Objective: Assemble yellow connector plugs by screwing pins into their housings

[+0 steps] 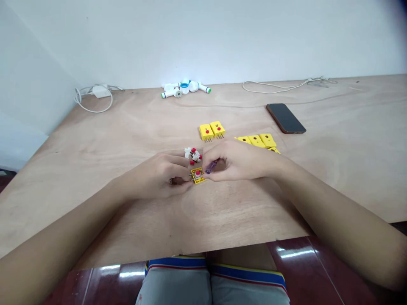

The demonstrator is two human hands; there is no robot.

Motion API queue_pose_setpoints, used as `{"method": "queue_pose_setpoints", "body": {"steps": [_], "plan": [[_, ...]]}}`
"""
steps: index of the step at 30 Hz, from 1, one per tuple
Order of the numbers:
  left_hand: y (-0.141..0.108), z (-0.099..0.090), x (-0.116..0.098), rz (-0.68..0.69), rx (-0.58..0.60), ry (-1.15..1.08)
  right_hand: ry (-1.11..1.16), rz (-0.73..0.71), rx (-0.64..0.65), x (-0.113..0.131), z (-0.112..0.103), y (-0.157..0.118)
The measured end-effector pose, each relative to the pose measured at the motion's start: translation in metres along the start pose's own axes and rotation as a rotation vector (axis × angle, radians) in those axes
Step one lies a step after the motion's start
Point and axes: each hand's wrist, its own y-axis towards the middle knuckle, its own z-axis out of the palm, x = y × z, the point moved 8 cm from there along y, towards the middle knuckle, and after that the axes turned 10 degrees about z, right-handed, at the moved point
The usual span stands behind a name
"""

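An opened yellow plug housing (200, 180) lies on the wooden table with its inside facing up. A red and white part sits in its middle, and metal pins stick out to the left. My left hand (160, 174) is closed, its fingertips gripping the pin side of the housing. From the other side, my right hand (237, 160) is closed around a small screwdriver with a clear purple handle (211, 166). Its tip is near the housing's right edge, partly hidden by my fingers. Just behind lie several loose red and white parts (195, 156).
Two assembled yellow plugs (206, 132) stand farther back. Several yellow covers with holes (255, 141) lie partly behind my right forearm. A phone (286, 118) rests at the right. White plastic fittings (185, 87), a white adapter with cable (101, 91) and a thin cord (273, 91) lie along the wall.
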Motion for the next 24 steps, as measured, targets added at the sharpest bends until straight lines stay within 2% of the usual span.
{"method": "queue_pose_setpoints", "body": {"steps": [5,8,13,19,24], "plan": [[0.000,0.000,0.000,-0.008,0.007,0.026,-0.105,0.096,-0.102,-0.021,-0.035,-0.010],[0.000,0.000,-0.001,0.000,0.008,0.026,-0.186,0.178,-0.110,-0.041,-0.044,-0.011],[0.001,0.000,-0.001,0.002,0.000,0.030,-0.213,0.210,-0.028,-0.053,-0.037,-0.009],[0.002,0.000,-0.003,0.024,-0.003,0.052,-0.218,0.185,-0.127,-0.037,-0.039,-0.010],[0.000,-0.001,-0.002,0.021,-0.009,0.055,-0.090,0.056,0.053,-0.012,-0.005,-0.004]]}}
